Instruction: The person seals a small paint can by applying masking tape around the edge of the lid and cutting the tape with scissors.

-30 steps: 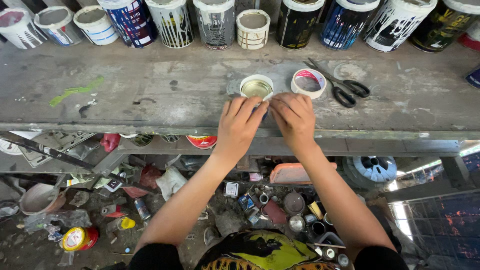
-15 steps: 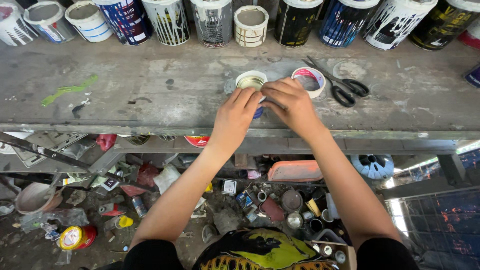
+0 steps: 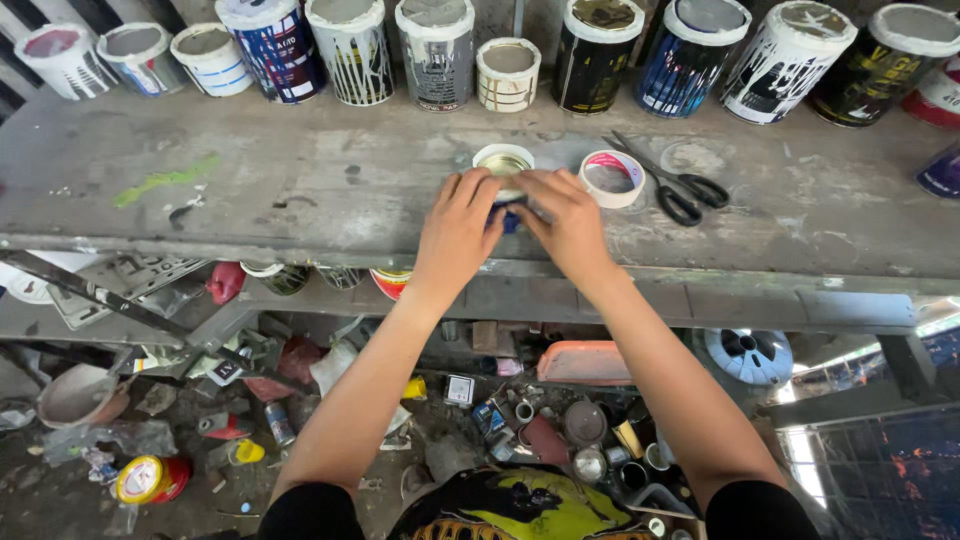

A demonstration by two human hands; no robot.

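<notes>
Left hand (image 3: 455,228) and right hand (image 3: 568,222) cupped the small open can (image 3: 503,163) from both sides, fingers curled around it, steadying it; tape roll (image 3: 611,177) lay just right.

We saw two bare forearms, uncovered from wrist to above the elbow. The left hand (image 3: 455,235) and the right hand (image 3: 568,228) wore no gloves, and we made out no rings, watch or bands on them. Short black sleeves (image 3: 310,512) ended at the upper arms. Between them, the chest of the black shirt carried a yellow-green and orange printed graphic (image 3: 520,505), cut off by the lower edge.
</notes>
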